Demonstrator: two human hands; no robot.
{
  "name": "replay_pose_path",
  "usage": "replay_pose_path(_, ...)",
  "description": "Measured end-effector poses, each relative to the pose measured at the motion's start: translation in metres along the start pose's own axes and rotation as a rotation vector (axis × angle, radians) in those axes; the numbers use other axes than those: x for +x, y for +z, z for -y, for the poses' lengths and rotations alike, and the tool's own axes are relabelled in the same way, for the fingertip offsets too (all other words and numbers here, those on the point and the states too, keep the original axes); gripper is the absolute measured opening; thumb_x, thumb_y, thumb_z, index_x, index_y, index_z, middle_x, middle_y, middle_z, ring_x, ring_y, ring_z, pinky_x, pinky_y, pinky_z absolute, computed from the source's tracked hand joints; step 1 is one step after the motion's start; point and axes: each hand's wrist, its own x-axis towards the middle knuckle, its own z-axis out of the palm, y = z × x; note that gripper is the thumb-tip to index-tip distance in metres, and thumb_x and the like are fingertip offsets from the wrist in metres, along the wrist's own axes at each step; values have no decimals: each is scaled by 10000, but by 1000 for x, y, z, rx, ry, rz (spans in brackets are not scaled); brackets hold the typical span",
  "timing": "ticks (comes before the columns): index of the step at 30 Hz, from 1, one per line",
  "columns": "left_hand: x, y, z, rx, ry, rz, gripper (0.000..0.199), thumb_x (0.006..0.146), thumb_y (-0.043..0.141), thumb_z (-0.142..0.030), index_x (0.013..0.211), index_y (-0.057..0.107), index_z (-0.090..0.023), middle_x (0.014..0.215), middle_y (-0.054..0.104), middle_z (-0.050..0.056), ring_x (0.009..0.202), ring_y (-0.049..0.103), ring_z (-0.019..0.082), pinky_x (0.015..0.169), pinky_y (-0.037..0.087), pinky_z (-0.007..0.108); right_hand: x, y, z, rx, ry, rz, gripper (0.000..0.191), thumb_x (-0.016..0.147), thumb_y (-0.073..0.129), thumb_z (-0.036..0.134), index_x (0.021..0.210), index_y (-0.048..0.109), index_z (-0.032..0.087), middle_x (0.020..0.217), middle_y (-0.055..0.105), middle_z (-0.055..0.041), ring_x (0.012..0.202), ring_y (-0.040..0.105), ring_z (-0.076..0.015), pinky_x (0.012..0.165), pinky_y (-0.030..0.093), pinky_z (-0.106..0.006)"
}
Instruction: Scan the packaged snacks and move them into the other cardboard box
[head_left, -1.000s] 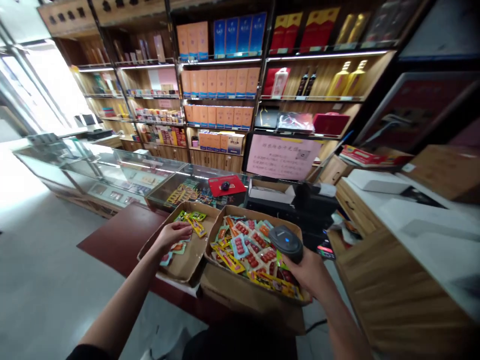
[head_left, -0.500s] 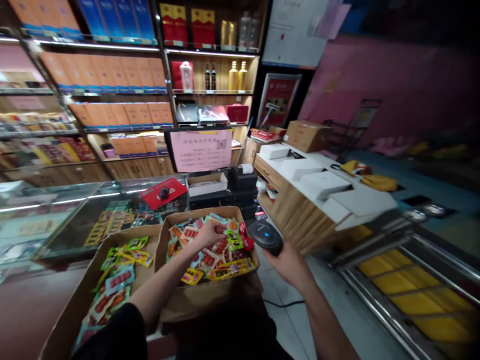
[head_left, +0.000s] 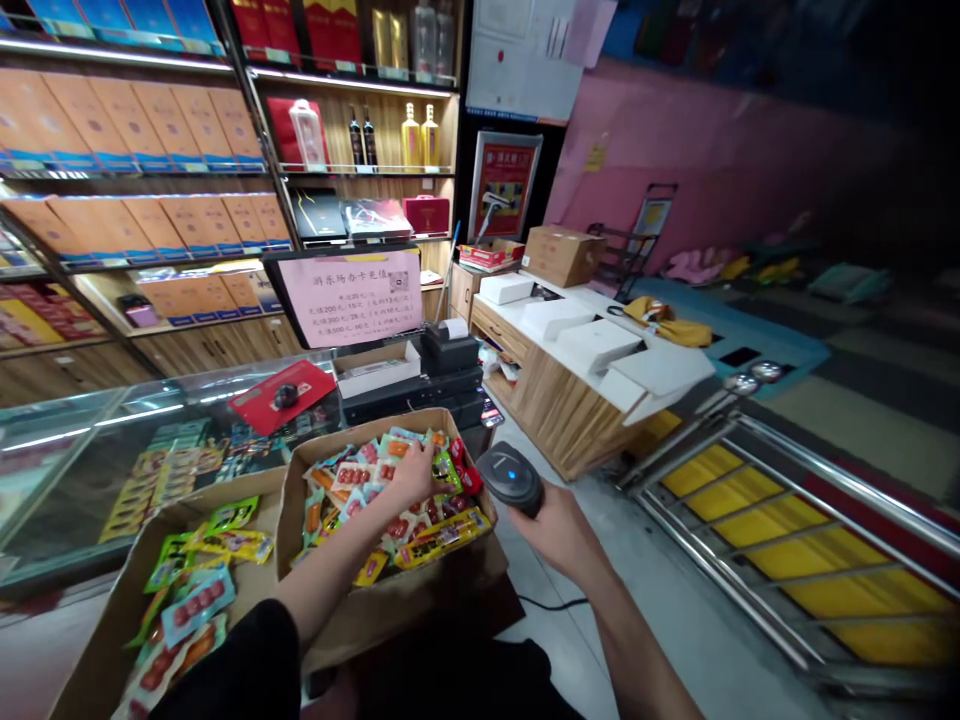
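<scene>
Snack packets (head_left: pixel 360 475) lie loosely heaped, and a mixed-up grab is the likeliest slip

The left hand (head_left: pixel 414 472) has its fingers bent down among the packets, towards the far right of the right-hand cardboard box (head_left: pixel 405 605). Whether they pinch a packet or only rest on the heap, I cannot tell. The wrappers overlap and look slick, so a pull on one could drag up a neighbour or let the chosen one slide back. A red packet (head_left: pixel 466 468) sits against the right side of that box; a careless nudge there might tip it out.

The right hand (head_left: pixel 559 525) has its fingers wrapped round the grip of a black handheld scanner (head_left: pixel 511 478), a blue light showing on top. The scanner's head is just right of the box, so a slack hold could drop it on the tiled floor (head_left: pixel 645 600), and a swing left could knock the cardboard.

To the left, more packets lie in the left-hand cardboard box (head_left: pixel 105 620). The dark left sleeve (head_left: pixel 236 665) covers its near right part and could brush packets out of place. A black cable (head_left: pixel 555 605) runs across the floor at the near right, where a foot might catch it; what it feeds is hidden.
</scene>
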Motion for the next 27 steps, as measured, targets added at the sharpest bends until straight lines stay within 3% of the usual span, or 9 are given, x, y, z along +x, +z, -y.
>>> replay_pose_path(5,-11,3,13,-239,-37,-40,740,557,909,-289,1191,546,-169,1104,656,139,1016,648,307,891,486,381,9,10,4,1,-60,59,198,789,594,271,940,695,192,935,781,-89,900,728,-279,741,527,-325)
replay_pose_path(10,-37,-21,32,-432,-21,-255,743,627,791,-129,1319,531,-203,1175,667,101,1067,635,261,944,472,353,20,25,12,15,-146,136,224,772,611,243,971,705,204,922,786,-97,902,736,-282,743,530,-311)
replay_pose_path(13,-56,-43,47,-635,-125,-299,759,605,812,-150,1321,565,-193,1008,710,59,894,674,224,816,514,316,26,35,19,58,-194,194,266,766,638,256,1018,707,203,963,787,-107,934,737,-294,751,541,-317)
replay_pose_path(19,-92,-70,71,-1134,-328,-345,451,532,915,-305,898,722,-126,696,698,18,608,632,140,581,486,230,29,58,34,109,-338,298,277,758,633,258,1013,711,182,959,781,-108,922,734,-280,791,553,-332)
replay_pose_path(23,-109,-75,74,-1352,-385,-381,437,471,956,-309,807,750,-122,734,735,58,643,674,152,604,520,233,29,66,42,116,-398,343,297,754,643,265,1035,703,191,991,779,-98,981,722,-285,840,555,-355)
replay_pose_path(27,-119,-75,74,-1394,-412,-418,474,418,974,-297,806,766,-124,783,753,73,652,682,147,603,527,225,29,66,46,116,-427,408,313,752,659,266,1051,693,179,1015,772,-112,995,720,-294,857,555,-377)
